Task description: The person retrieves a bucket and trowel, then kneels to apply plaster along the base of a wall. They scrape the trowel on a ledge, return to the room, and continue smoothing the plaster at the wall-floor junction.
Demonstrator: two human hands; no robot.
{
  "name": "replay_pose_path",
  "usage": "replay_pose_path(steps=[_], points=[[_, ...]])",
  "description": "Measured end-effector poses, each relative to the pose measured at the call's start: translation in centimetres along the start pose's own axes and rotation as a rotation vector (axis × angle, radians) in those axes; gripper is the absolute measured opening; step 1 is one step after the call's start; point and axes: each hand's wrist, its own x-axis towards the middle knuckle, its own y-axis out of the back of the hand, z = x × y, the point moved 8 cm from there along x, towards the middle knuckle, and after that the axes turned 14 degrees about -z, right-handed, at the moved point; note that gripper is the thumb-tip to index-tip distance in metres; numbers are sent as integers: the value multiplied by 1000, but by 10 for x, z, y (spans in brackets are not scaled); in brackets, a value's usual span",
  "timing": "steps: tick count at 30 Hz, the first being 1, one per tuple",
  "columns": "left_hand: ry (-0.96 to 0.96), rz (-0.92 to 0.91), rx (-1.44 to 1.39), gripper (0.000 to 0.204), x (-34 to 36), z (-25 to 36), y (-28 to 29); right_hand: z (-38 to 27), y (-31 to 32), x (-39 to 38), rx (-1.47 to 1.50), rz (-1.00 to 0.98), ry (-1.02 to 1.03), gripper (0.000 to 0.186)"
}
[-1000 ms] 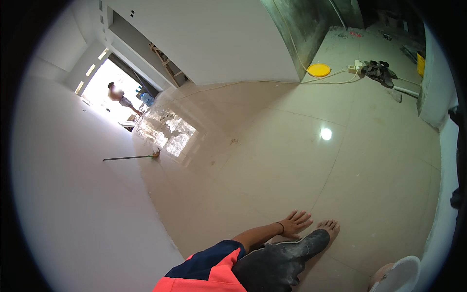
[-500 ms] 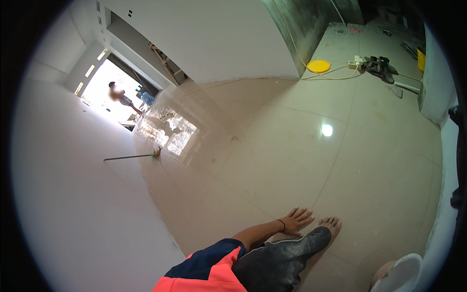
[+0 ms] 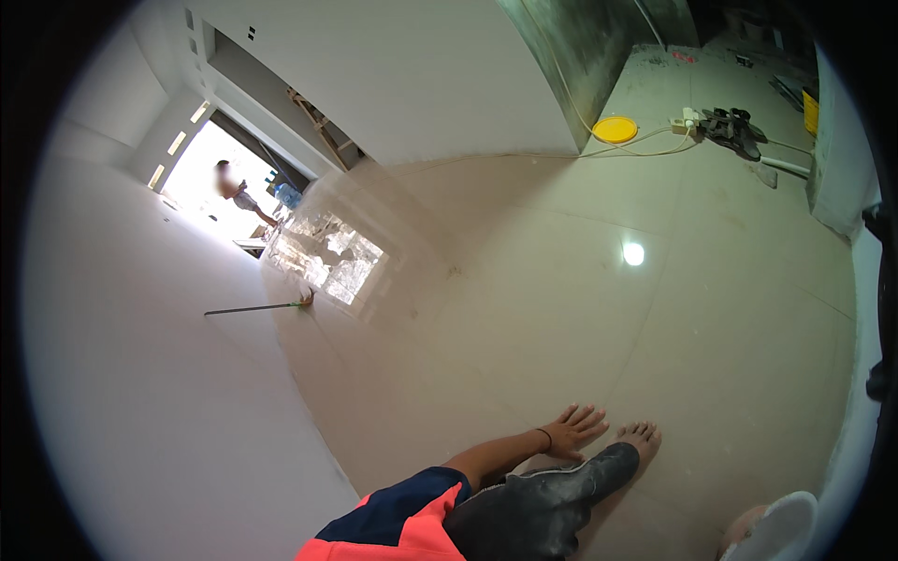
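Observation:
My left hand lies flat on the glossy beige tiled floor, fingers spread, holding nothing. A thin dark band circles its wrist, and the arm comes out of a navy and bright orange sleeve. Close beside that hand is my bare foot, below a dusty dark grey trouser leg. At the lower right stands a white tub, partly cut off; a tan-pink shape against it is too unclear to name. I cannot make out my right hand anywhere.
A long-handled tool leans by the left wall. Farther off are a yellow round lid, cables with a socket block and dark shoes. Another person stands in the bright doorway near a blue water bottle.
The whole view has shifted slightly, so things sit a little lower and farther right. My left hand stays flat on the floor beside the foot.

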Motion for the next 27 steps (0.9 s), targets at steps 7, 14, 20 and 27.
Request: replay_pose_path(steps=[7, 14, 20, 27], points=[[11, -2, -7, 104, -4, 2, 4, 3, -2, 2, -7, 3, -5, 71], [2, -11, -6, 105, 0, 0, 0, 0, -1, 3, 11, 1, 10, 71], [2, -6, 3, 103, 1, -1, -3, -2, 2, 3, 21, 7, 13, 70], [-1, -5, -7, 104, 2, -2, -5, -2, 0, 3, 41, -2, 23, 70]])
